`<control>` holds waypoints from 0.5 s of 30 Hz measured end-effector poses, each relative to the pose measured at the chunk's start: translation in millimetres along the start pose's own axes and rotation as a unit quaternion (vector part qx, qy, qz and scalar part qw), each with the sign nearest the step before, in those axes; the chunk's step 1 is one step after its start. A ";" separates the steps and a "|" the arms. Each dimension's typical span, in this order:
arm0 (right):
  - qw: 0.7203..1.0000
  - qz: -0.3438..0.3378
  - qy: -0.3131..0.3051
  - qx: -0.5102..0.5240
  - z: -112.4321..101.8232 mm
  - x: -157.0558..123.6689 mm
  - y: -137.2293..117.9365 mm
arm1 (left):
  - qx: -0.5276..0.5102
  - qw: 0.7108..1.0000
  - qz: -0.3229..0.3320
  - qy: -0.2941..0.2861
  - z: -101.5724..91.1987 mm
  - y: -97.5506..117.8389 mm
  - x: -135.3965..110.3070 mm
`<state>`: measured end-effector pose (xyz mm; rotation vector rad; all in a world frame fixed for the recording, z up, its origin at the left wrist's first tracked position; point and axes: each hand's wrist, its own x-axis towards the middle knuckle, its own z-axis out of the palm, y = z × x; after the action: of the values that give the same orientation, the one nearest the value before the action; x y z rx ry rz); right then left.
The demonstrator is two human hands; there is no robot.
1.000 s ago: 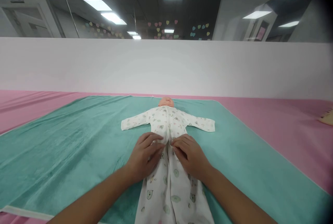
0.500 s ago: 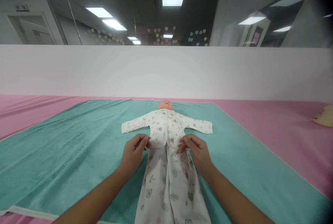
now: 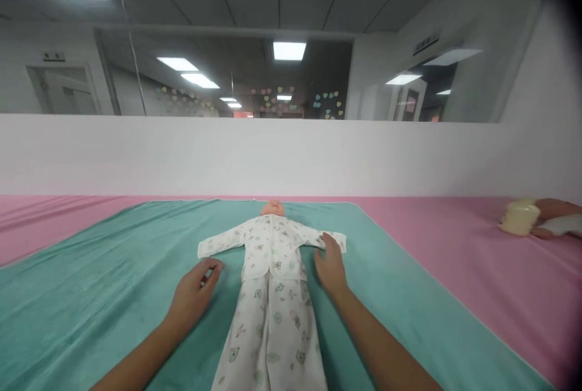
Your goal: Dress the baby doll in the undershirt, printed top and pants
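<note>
A baby doll (image 3: 273,207) lies face up on a teal blanket (image 3: 113,276), dressed in a white patterned romper (image 3: 271,270) with both sleeves spread sideways. My left hand (image 3: 193,294) rests on the blanket just left of the doll's waist, fingers loosely curled, holding nothing. My right hand (image 3: 330,264) lies flat beside the doll's right sleeve, its fingertips touching the sleeve near the cuff.
The blanket covers a pink sheet (image 3: 454,245) on a wide bed against a low white wall (image 3: 291,154). At the far right another person's hand (image 3: 552,216) holds a cream-coloured object (image 3: 519,217). Glass panels with heart stickers stand behind the wall.
Both hands left the romper's waist and moved apart, the left onto the blanket, the right up toward the sleeve. The view tilted upward; another person's hand came into view at right.
</note>
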<state>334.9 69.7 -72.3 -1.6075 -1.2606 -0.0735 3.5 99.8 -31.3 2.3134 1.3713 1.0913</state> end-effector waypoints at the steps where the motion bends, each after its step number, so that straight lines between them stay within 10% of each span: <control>1: 0.996 -0.060 -0.027 -0.065 0.9 1.8 0.6 | 0.043 0.998 0.039 0.014 0.8 -6.9 4.8; 5: 0.942 -0.197 -0.159 -0.218 9.3 12.5 0.8 | 0.212 0.970 0.118 -0.032 22.8 -22.6 37.0; 11: 0.927 -0.083 -0.242 -0.275 17.5 40.5 25.7 | 0.306 0.948 0.056 -0.068 75.5 -38.9 79.8; 15: 0.923 -0.038 -0.261 -0.281 2.5 57.0 59.7 | 0.292 0.954 -0.018 -0.072 77.0 -62.7 91.0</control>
<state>403.0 115.7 -79.7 -2.1601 -1.8297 -0.0603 42.2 221.2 -74.9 2.6711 1.8564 0.5297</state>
